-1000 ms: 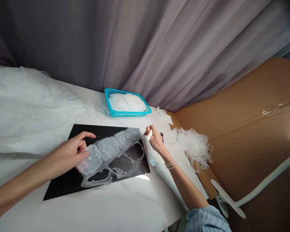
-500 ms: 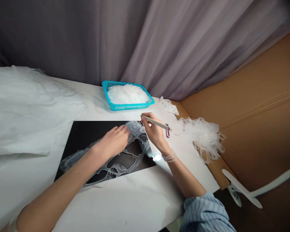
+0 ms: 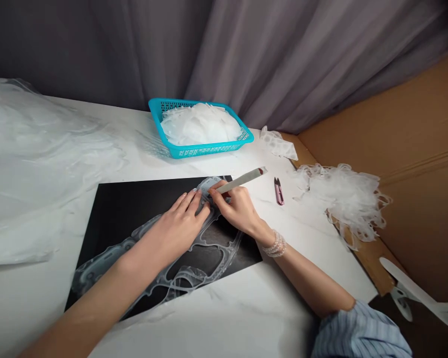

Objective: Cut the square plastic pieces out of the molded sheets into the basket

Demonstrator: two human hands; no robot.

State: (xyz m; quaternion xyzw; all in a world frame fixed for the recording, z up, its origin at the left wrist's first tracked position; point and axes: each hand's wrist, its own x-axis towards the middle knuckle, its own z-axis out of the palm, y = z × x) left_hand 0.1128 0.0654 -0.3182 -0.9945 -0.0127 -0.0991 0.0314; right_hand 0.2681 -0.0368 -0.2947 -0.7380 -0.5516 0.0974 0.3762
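Observation:
My left hand (image 3: 182,221) lies flat with its fingers stretched out. It presses a sheer whitish patterned piece of fabric (image 3: 224,258) against a black board (image 3: 134,199). Pinched in my right hand (image 3: 241,206) is a slim pale pen-like tool (image 3: 242,180) with a reddish back end. Its handle slants up to the right, and its working tip is hidden by my fingers. The right fingers rest close to the left fingertips, over the fabric's upper end, where a dotted rounded patch (image 3: 209,185) shows. Loose strips of the fabric trail across the lower part of the board.
Behind the board stands a turquoise basket (image 3: 209,151) heaped with white sheer pieces. Small pink thread snips (image 3: 279,191) lie to the right, before a tangle of white offcuts (image 3: 347,194). A large pile of sheer fabric (image 3: 30,184) covers the left side. Cardboard (image 3: 406,139) borders the right.
My right hand has come down and left onto the fabric, and the tool's handle now tilts upward. My left fingers are more spread. The camera's view has shifted closer.

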